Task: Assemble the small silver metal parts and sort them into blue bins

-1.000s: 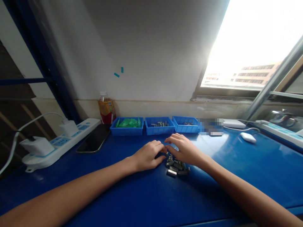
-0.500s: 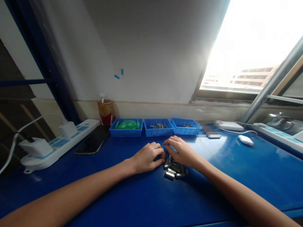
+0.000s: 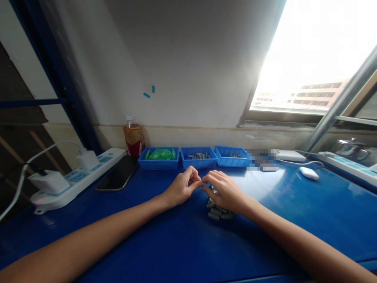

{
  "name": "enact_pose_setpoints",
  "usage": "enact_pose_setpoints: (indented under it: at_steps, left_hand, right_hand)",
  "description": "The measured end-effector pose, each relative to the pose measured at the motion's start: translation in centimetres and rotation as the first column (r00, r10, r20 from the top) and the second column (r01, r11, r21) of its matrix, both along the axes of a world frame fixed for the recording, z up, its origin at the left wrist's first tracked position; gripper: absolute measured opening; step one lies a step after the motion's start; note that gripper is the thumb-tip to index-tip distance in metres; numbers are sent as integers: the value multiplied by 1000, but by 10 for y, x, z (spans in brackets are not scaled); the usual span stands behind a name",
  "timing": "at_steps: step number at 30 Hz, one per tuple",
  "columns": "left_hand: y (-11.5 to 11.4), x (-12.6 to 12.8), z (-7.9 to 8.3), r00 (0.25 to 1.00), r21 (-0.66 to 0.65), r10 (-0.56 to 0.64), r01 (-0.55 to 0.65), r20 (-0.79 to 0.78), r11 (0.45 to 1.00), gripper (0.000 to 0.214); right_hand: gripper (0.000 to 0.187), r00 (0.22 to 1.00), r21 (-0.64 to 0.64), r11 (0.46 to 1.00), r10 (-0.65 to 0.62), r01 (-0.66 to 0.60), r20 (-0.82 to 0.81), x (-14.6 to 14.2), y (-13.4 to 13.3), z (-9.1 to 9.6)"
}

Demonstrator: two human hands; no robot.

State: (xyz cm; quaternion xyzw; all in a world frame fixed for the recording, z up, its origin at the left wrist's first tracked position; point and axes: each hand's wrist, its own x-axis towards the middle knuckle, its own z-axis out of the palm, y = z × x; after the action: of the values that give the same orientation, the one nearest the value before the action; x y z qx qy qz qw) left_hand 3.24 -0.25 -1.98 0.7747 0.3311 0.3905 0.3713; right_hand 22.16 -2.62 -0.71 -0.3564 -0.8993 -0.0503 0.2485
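Fingertip to fingertip, my left hand [image 3: 182,188] and my right hand [image 3: 226,191] meet just above the blue tabletop [image 3: 165,243]. Both are closed in a pinch. Whatever sits between the fingertips is too small or hidden to make out. Under and in front of my right hand lies a pile of short silvery metal pieces [image 3: 216,213], partly covered by that hand. Beyond the hands stand three blue bins in a row: the left bin [image 3: 159,165] holds green pieces, the middle bin [image 3: 199,163] short metal parts, the right bin [image 3: 232,162] small metal parts.
On the left are a white power strip [image 3: 63,196] with plugged-in chargers, a dark phone [image 3: 116,175] and a drink bottle [image 3: 134,137]. A white earphone case [image 3: 309,173], a cable and another power strip [image 3: 349,169] lie on the right. The wall [image 3: 191,78] rises behind the bins.
My left hand has turned and lifted off the table beside the pile, its thumb and fingers now pinched. Its fingertips have come together with those of my right hand.
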Motion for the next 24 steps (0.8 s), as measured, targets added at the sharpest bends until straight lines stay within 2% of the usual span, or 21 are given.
enact_pose_setpoints:
  at_steps: [7,10,13,15,20,24]
  left_hand:
    - [-5,-1,3,999,19,-41,42,-36,999,21]
    - [-7,0,3,996,100,-63,70,-68,993,19]
    - [-9,0,3,994,206,-33,55,-107,977,19]
    - [-9,0,3,992,232,0,30,-129,972,14]
    - [-7,-1,4,986,188,47,-16,-162,982,20]
    - [-7,-1,3,989,153,-2,24,-147,988,29]
  right_hand:
    - [10,997,30,998,-47,49,-65,-5,0,-2]
    - [14,990,12,997,-74,75,-118,-3,1,-2]
    - [16,988,5,997,-77,78,-133,-3,3,-4]
    - [17,989,-9,997,-72,72,-128,-3,3,-5]
    - [8,982,-49,996,-77,69,-170,-3,1,-5]
    - [14,988,38,997,-56,62,-143,-3,-1,-4]
